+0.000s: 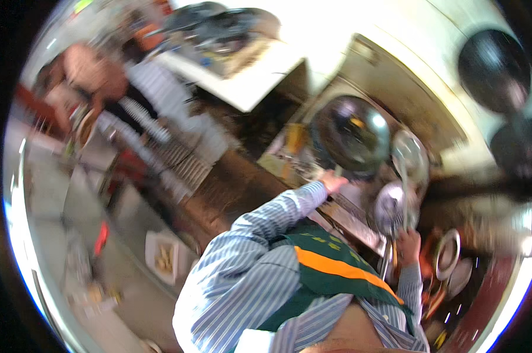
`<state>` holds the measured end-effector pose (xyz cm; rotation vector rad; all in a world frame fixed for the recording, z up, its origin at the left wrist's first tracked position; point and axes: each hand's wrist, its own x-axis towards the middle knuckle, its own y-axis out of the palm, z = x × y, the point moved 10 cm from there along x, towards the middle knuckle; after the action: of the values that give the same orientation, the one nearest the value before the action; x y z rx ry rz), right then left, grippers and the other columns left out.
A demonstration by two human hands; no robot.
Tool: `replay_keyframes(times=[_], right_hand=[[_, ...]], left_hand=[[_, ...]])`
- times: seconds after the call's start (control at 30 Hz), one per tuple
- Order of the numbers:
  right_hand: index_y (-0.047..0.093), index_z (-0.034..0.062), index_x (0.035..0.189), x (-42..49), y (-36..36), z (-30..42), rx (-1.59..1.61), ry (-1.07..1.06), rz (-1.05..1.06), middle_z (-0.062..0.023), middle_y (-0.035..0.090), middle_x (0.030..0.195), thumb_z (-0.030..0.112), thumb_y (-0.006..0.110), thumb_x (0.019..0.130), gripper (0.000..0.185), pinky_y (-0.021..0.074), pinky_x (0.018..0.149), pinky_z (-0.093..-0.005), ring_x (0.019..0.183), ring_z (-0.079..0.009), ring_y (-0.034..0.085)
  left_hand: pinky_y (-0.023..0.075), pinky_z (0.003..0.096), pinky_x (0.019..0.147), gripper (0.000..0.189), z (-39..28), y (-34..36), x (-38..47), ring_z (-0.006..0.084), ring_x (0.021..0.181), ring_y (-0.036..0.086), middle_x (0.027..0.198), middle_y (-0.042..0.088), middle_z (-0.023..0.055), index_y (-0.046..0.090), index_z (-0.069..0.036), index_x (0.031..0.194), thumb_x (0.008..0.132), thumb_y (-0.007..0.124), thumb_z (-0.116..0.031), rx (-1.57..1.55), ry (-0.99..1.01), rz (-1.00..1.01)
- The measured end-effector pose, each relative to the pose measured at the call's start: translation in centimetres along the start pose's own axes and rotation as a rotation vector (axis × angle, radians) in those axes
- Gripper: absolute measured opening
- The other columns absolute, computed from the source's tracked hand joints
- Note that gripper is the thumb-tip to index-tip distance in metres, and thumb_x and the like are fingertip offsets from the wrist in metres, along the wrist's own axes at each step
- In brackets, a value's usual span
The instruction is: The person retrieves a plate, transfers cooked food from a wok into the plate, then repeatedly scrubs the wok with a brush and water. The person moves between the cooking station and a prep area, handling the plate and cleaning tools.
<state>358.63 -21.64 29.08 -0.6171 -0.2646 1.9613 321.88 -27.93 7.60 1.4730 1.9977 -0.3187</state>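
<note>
A dark wok sits on the stove, with a glossy inside and a small yellowish patch in it. At its near rim is my left hand, closed around what looks like a short pale handle. My right hand grips the long pale handle of a cooking utensil, probably a ladle. That handle passes over a round metal strainer and reaches a round metal bowl beyond it. Blur hides the utensil's far end. Both hands are apart, one on either side of the strainer.
Another person stands at the left, holding a bowl. A white-topped counter carries dark pans. Behind me, a white container of pale food stands on a metal counter. Dark woks hang on the right wall.
</note>
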Motion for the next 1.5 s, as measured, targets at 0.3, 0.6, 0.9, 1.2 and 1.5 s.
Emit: replay_keyframes(times=[0.3, 0.6, 0.9, 1.2, 1.5], right_hand=[[0.066, -0.0018, 0.078, -2.1, 5.8, 2.9, -0.241, 0.046, -0.031, 0.0007, 0.055, 0.061, 0.016, 0.068, 0.094, 0.024, 0.0358, 0.047, -0.0299, 0.053, -0.0071, 0.048], [0.071, 0.0004, 0.095, -1.5, 2.6, 1.3, -0.557, -0.015, -0.112, -0.0226, 0.07, 0.08, 0.025, 0.071, 0.084, 0.027, 0.0501, 0.069, -0.0526, 0.079, -0.0455, 0.067], [0.068, 0.0101, 0.112, 0.2, -5.9, -0.1, -0.707, -0.022, -0.314, -0.0199, 0.074, 0.088, 0.016, 0.068, 0.082, 0.03, 0.0561, 0.076, -0.0508, 0.086, -0.0416, 0.072], [0.063, 0.0122, 0.115, 8.6, -13.5, -10.7, -0.805, 0.147, -0.467, -0.0201, 0.074, 0.105, 0.014, 0.065, 0.083, 0.032, 0.0559, 0.085, -0.0534, 0.1, -0.0428, 0.071], [0.062, 0.0136, 0.137, 10.1, -10.1, -4.3, -1.067, -0.296, -0.615, -0.0203, 0.062, 0.126, 0.018, 0.073, 0.083, 0.055, 0.0461, 0.108, -0.0536, 0.123, -0.0409, 0.058]], left_hand=[[0.0496, 0.0437, 0.039, 0.03, 1.5, 1.9, 0.8, 0.0256, 0.044, 0.059, 0.075, 0.061, 0.0181, 0.046, 0.005, 0.111, 0.097, 0.067, -0.011, -0.09, 0.041, -0.075], [0.0524, 0.0486, 0.105, 0.059, -0.6, -17.1, -3.9, 0.0372, 0.13, 0.058, 0.147, 0.052, 0.0204, 0.051, 0.001, 0.14, 0.1, 0.064, -0.041, 1.126, -0.229, -0.595], [0.0547, 0.0518, 0.098, 0.055, -0.4, -17.0, -5.2, 0.0418, 0.111, 0.069, 0.128, 0.065, 0.0234, 0.05, -0.002, 0.134, 0.095, 0.07, -0.035, 0.98, -0.044, -0.702], [0.0553, 0.0458, 0.088, 0.043, -11.0, -12.6, -6.9, 0.0391, 0.097, 0.071, 0.105, 0.07, 0.0217, 0.055, -0.002, 0.126, 0.091, 0.069, -0.022, 0.581, 0.712, -0.649], [0.0495, 0.045, 0.107, 0.052, -16.0, 4.2, 7.8, 0.0391, 0.122, 0.066, 0.131, 0.068, 0.0248, 0.051, -0.005, 0.15, 0.107, 0.045, -0.034, 1.16, 0.405, 0.015]])
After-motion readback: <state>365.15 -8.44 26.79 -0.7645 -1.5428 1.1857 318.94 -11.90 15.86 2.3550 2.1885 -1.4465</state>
